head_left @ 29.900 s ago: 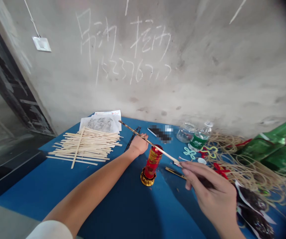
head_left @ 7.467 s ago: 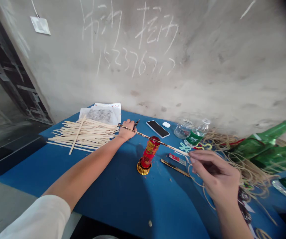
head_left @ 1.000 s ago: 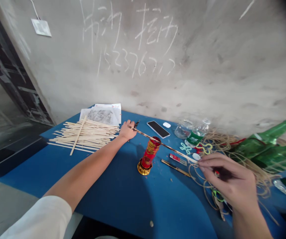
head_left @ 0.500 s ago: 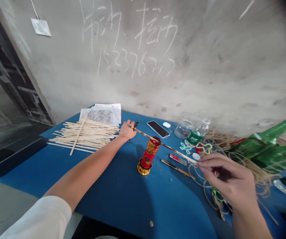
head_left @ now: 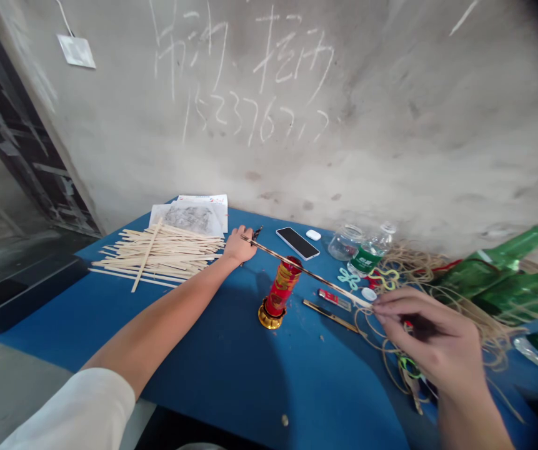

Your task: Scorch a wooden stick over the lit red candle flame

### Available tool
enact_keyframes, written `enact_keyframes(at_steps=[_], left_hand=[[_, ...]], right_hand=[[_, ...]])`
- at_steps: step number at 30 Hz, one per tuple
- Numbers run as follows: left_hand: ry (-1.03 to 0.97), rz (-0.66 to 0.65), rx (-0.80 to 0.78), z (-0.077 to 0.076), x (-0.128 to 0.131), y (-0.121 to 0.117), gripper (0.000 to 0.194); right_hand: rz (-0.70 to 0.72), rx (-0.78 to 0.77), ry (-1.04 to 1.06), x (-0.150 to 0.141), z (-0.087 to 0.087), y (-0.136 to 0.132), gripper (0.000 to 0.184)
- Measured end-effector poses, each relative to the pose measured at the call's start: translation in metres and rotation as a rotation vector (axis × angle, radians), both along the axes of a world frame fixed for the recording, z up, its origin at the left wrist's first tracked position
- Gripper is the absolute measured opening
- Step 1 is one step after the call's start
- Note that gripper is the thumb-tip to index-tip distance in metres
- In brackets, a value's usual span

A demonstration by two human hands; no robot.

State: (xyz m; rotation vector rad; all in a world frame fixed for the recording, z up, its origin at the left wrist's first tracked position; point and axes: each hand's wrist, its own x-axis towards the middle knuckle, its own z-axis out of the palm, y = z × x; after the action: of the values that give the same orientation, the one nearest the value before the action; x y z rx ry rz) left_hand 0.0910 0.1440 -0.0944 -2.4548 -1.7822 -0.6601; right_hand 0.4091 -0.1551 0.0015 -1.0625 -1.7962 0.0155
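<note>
My right hand (head_left: 430,340) pinches the near end of a thin wooden stick (head_left: 313,273), which is pale at my fingers and banded with dark scorch marks farther along. The stick slants across the table, passing over the top of a red candle (head_left: 282,289) on a gold base; I cannot make out a flame. Its far end reaches my left hand (head_left: 239,247). That hand is closed at the back of the table around dark, thin sticks (head_left: 258,232) that poke out past the fingers; how they sit in the grip is partly hidden.
Pale wooden sticks (head_left: 170,253) are piled left, near papers (head_left: 203,206). A phone (head_left: 297,242), white case (head_left: 313,235), glass jar (head_left: 343,242) and water bottle (head_left: 367,253) stand behind. A lighter (head_left: 334,299), folding knife (head_left: 329,315), tangled cord (head_left: 491,340) and green bottles (head_left: 498,265) lie right.
</note>
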Motion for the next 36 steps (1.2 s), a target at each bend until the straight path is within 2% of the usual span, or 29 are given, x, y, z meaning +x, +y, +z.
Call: enact_keyframes(at_steps=[16, 23, 36], left_hand=[[-0.019, -0.002, -0.01, 0.004, 0.0, -0.004, 0.029], [-0.011, 0.0, -0.009, 0.004, 0.0, -0.004, 0.029], [-0.011, 0.002, -0.006, 0.003, 0.0, -0.004, 0.026]], right_hand=[[-0.011, -0.014, -0.005, 0.003, 0.003, 0.0, 0.012], [0.035, -0.025, 0.023, 0.002, 0.005, 0.0, 0.019], [0.017, -0.04, 0.061, 0.002, 0.012, -0.004, 0.02]])
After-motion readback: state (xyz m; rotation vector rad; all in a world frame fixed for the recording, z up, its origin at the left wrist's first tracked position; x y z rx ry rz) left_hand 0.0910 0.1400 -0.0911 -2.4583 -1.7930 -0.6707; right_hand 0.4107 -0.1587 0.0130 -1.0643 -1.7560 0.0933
